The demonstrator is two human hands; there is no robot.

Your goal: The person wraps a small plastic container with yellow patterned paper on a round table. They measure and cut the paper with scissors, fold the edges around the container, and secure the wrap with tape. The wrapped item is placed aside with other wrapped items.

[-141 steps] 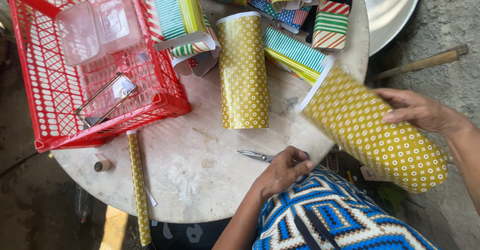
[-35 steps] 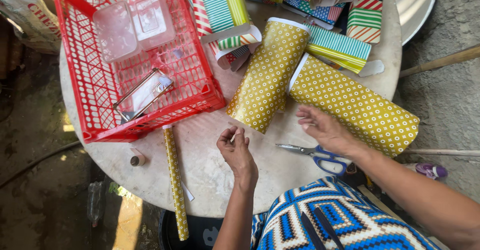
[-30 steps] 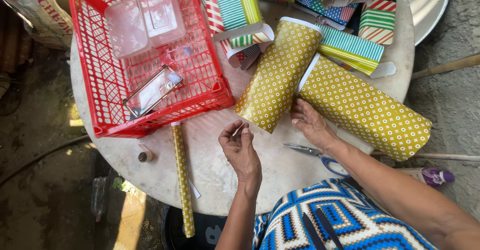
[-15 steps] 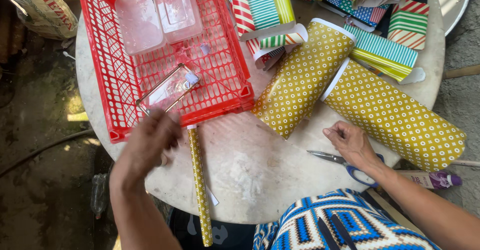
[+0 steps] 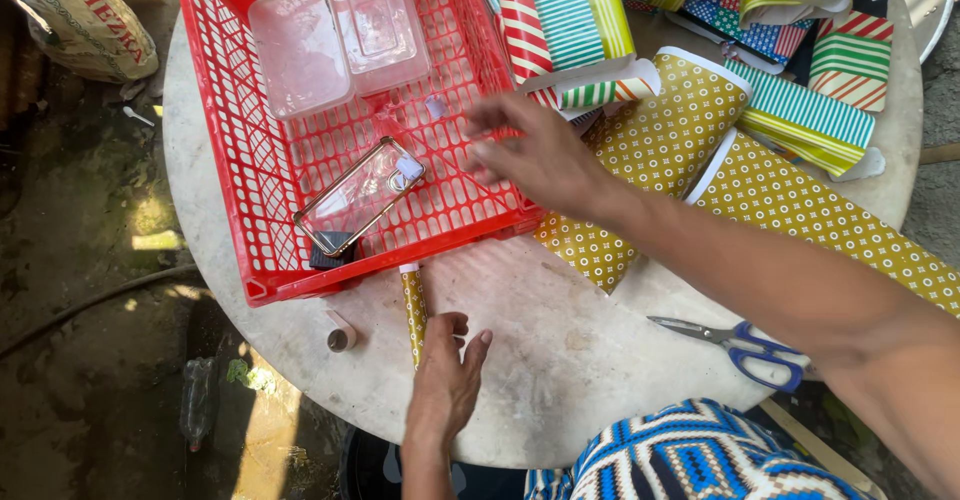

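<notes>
Our left hand [image 5: 447, 380] flat, open on the desk [image 5: 560, 360], touching thin yellow roll [image 5: 413, 300] | our right hand [image 5: 535, 155] open, empty, over red basket [image 5: 250, 180] edge | scissors [image 5: 745, 340] near desk rim

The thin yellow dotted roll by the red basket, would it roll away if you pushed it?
Probably yes. The thin roll is a long, narrow tube lying flat on the round table, so a sideways push would likely send it rolling. The left hand resting beside it might stop it. It is probably light, and might bend if gripped at one end.
</notes>
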